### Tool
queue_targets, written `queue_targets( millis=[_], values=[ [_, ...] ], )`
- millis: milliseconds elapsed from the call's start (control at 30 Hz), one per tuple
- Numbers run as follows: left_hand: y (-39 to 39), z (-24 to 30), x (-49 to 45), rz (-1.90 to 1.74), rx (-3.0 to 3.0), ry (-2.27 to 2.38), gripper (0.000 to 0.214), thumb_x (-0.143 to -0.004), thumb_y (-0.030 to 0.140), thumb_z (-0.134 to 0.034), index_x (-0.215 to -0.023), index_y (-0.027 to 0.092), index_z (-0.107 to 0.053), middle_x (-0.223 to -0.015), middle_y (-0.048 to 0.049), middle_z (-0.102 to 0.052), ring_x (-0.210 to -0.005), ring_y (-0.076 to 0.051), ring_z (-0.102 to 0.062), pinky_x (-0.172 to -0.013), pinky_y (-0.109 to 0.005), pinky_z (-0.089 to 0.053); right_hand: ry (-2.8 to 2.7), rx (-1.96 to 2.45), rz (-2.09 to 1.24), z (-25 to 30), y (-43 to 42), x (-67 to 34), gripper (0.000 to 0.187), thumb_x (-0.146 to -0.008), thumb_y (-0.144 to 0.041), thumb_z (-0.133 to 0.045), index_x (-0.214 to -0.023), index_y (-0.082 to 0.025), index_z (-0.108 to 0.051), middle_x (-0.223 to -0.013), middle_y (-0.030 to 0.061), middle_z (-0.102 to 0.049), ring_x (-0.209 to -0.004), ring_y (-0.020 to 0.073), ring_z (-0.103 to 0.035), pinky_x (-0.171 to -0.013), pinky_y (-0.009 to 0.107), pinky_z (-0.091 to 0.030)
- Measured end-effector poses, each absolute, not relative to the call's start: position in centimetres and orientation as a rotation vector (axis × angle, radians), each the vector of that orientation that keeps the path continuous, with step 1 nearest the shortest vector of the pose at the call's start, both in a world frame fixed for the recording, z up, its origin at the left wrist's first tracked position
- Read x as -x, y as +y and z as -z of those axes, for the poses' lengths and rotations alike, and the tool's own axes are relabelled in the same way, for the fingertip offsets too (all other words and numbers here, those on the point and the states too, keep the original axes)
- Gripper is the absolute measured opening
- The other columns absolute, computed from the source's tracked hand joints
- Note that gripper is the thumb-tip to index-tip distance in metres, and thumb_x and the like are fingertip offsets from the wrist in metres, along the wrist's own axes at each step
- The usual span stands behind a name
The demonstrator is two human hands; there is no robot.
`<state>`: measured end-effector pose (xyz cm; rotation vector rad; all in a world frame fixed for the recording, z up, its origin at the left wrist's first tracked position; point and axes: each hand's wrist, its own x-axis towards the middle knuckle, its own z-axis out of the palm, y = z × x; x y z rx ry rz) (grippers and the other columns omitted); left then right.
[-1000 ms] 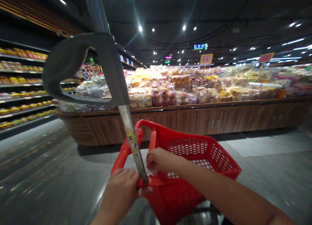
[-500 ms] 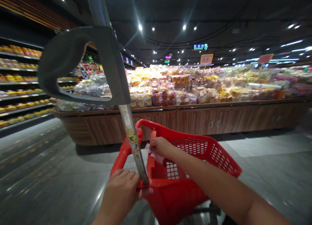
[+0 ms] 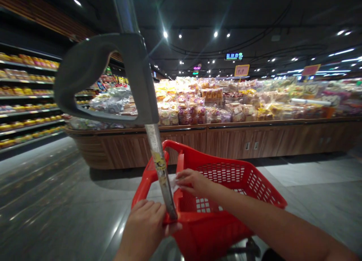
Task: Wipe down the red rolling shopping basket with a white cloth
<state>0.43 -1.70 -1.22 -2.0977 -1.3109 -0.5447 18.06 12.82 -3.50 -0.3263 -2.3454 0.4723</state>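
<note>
A red plastic shopping cart [image 3: 203, 225] with a perforated basket stands in front of me. My left hand [image 3: 148, 225] is wrapped round its near left corner, right beside the foot of a metal pole [image 3: 160, 167]. A grey loop-shaped handle [image 3: 147, 80] is fixed to that pole, higher up. My right hand [image 3: 194, 183] presses a white wipe [image 3: 173, 182] onto the basket's left rim, just behind the pole. Its fingers are closed over the wipe and partly cover it. Inside the basket only the holed red floor and walls show.
Ahead runs a long wood-panelled display counter [image 3: 181, 146] heaped with bagged bread and snacks [image 3: 192, 110]. Shelves of packaged goods [image 3: 26, 91] line the left side. A price sign [image 3: 242, 70] stands above the counter. Grey tiled floor [image 3: 70, 204] surrounds the cart.
My right hand has slid down and slightly nearer along the basket's left rim with the wipe. My left hand keeps its grip. The whole view has shifted a little, moving the cart rightward in frame.
</note>
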Motion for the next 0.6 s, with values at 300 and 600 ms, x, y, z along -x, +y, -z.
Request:
queue_targets(
  millis=[300, 600],
  values=[
    [-1.4, 1.2, -0.5, 0.574, 2.074, -1.267, 0.03, -0.074, 0.046, -0.058, -0.058, 0.022, -0.054, -0.054, 0.0033, -0.058, -0.054, -0.016, -0.054, -0.062, -0.031, -0.034, -2.41, 0.558, -0.324, 2.8, 17.0, -16.3, 0.013, -0.08, -0.019, -0.059, -0.082, -0.017, -0.072, -0.096, 0.0064, -0.069, -0.086, 0.0158, -0.062, -0.079, 0.024, -0.045],
    [-1.9, 1.4, -0.4, 0.52, 2.082, -1.307, 0.034, -0.073, 0.052, -0.058, -0.059, 0.022, -0.055, -0.055, 0.0022, -0.059, -0.055, -0.015, -0.055, -0.061, -0.03, -0.037, -2.449, 0.557, -0.512, 2.5, 16.5, -16.5, 0.019, -0.072, -0.006, -0.06, -0.085, -0.018, -0.07, -0.08, 0.0001, -0.069, -0.073, 0.0115, -0.063, -0.067, 0.018, -0.046]
  ],
)
